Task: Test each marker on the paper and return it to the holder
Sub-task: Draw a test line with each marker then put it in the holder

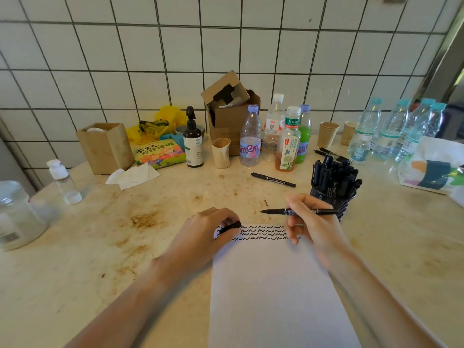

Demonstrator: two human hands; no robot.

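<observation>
A white sheet of paper (273, 292) lies on the table in front of me, with rows of black squiggles along its top edge. My right hand (311, 222) grips a black marker (273, 211) held level just above the paper's top right corner, its uncapped tip pointing left. My left hand (203, 232) rests on the paper's top left corner, fingers curled around a black marker cap (231, 227). A black mesh holder (334, 187) packed with several black markers stands just right of my right hand. Another capped marker (273, 179) lies loose on the table behind.
Several drink bottles (288, 139), a brown pump bottle (192, 141), paper cups (327, 134) and an open cardboard box (231, 114) line the tiled wall. Water bottles (401, 129) and a printed bag (431, 167) sit far right. A glass jar (17, 214) stands at the left edge.
</observation>
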